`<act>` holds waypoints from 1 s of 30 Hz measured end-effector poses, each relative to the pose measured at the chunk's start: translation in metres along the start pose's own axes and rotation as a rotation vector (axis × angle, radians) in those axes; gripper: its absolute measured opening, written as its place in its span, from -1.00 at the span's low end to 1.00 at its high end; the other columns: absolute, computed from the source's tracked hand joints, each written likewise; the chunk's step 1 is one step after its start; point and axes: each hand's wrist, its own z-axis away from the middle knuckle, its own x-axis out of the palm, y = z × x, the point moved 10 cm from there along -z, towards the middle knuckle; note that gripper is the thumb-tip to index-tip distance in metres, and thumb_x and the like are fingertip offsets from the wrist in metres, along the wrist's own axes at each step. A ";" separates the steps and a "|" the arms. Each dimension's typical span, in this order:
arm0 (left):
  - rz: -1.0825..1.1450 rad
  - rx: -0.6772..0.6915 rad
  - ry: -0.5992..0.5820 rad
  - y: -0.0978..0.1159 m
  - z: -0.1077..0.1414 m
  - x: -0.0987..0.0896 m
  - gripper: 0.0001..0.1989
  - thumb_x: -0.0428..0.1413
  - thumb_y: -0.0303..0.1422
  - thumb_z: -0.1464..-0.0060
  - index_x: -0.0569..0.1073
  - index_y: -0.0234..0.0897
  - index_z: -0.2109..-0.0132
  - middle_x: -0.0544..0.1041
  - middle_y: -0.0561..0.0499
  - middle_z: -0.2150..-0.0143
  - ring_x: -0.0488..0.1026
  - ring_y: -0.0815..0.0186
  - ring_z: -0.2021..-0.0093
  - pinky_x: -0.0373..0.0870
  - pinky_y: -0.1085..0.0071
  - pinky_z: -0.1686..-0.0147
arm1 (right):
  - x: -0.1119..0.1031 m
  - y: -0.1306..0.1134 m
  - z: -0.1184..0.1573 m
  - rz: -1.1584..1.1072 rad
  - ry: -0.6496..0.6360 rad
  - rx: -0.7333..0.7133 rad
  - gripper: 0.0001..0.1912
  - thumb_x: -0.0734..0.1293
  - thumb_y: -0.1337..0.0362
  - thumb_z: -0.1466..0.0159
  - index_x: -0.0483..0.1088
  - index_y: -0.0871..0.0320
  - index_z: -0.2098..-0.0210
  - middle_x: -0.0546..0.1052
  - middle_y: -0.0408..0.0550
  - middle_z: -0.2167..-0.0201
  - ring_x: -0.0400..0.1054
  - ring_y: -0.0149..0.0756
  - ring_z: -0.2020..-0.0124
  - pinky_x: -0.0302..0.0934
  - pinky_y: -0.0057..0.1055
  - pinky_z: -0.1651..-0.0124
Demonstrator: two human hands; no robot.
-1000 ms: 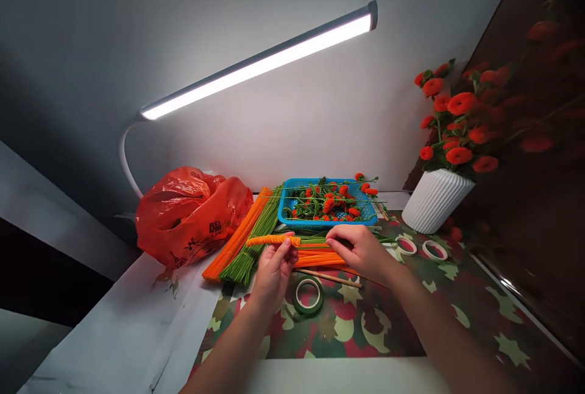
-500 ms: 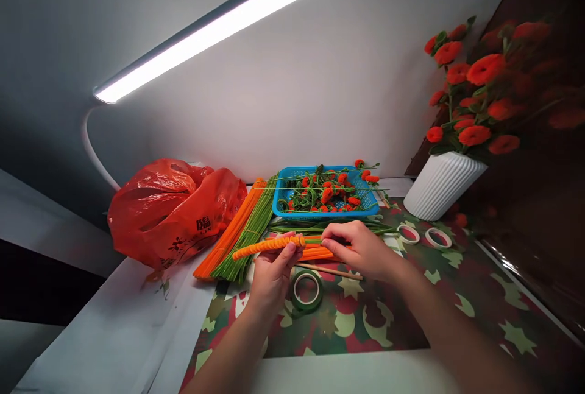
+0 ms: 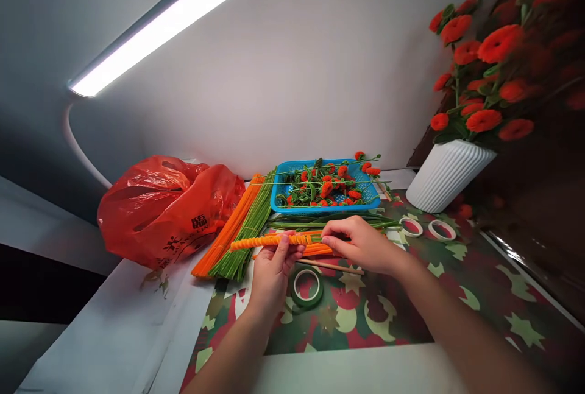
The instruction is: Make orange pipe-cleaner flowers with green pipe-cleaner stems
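Observation:
An orange coil (image 3: 258,242), wound in tight turns, lies nearly level above the patterned mat, its free end pointing left. My left hand (image 3: 274,263) is closed around it, thumb on top. Green shows at the coil's right end, where my right hand (image 3: 351,240) pinches with thumb and forefinger. Just below the hands, a roll of green tape (image 3: 307,287) rests on the mat beside a thin wooden stick (image 3: 336,267). More orange stems (image 3: 316,249) lie behind the hands.
A blue basket (image 3: 326,209) holds red flowers with green stems. Orange stems (image 3: 228,223) and green stems (image 3: 249,223) lie beside a red plastic bag (image 3: 169,211). At right are a white vase (image 3: 445,175) and two tape rolls (image 3: 411,227). A lamp (image 3: 178,22) hangs above.
The orange coil reaches slightly farther right, towards my right fingertips. Both hands keep their hold. The view has shifted a little, with the lamp farther left and the vase farther right.

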 end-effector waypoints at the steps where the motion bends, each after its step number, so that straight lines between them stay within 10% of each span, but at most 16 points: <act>1: -0.009 0.000 0.004 0.000 0.000 0.000 -0.57 0.38 -0.20 0.30 0.53 -0.40 0.29 0.58 -0.03 0.42 0.51 0.40 0.47 0.46 0.53 0.42 | 0.000 0.000 0.000 0.001 -0.002 0.000 -0.76 0.20 0.24 -0.28 0.42 0.21 0.42 0.38 -0.17 0.57 0.15 -0.46 0.54 -0.02 -0.52 0.47; 30: -0.133 0.115 0.010 0.004 0.005 0.001 -0.60 0.36 -0.20 0.29 0.55 -0.38 0.30 0.61 -0.08 0.35 0.52 0.32 0.44 0.48 0.42 0.35 | -0.013 0.000 0.005 0.155 0.044 -0.030 -0.79 0.24 0.32 -0.23 0.47 0.20 0.47 0.48 -0.10 0.55 0.22 -0.43 0.53 -0.01 -0.49 0.45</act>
